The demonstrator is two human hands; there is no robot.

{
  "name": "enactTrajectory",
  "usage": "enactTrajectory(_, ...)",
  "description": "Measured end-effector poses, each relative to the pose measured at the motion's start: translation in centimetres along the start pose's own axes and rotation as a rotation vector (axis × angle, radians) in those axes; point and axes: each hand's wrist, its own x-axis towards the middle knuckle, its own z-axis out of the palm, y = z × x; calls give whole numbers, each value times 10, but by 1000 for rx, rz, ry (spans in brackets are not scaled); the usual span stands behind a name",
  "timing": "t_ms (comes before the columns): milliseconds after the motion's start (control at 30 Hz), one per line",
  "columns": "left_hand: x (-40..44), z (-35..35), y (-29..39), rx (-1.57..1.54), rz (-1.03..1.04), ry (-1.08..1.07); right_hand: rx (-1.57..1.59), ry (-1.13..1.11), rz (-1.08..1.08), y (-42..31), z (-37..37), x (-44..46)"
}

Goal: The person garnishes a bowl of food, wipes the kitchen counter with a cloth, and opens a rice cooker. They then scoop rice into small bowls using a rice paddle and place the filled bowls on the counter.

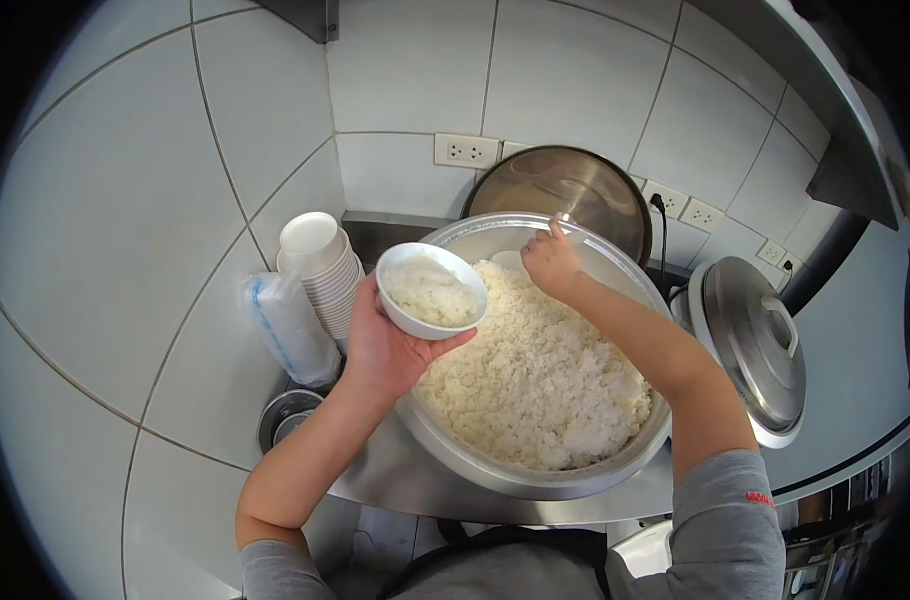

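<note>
Through my head view, my left hand (pixel 386 352) grips a white bowl (pixel 420 322) of rice (pixel 431 290) from below at the big pot's (pixel 515 484) ten o'clock, my right hand (pixel 553 262) closed round a pale scoop (pixel 509 259) near twelve.

Rice (pixel 545 370) in pot (pixel 535 487) — cup stack (pixel 335 285) left, disc (pixel 585 185) behind, cooker (pixel 755 345) right.

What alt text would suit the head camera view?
A person's left hand holds a white bowl of rice by a large metal pot of rice; the right hand holds a pale utensil. Stacked cups stand left, a lidded pot right.
</note>
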Motion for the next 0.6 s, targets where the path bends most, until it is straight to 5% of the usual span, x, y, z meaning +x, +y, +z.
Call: enactTrajectory(600, -13, 20, -15, -27, 44, -152, 213, 228, -293, -88, -43, -69)
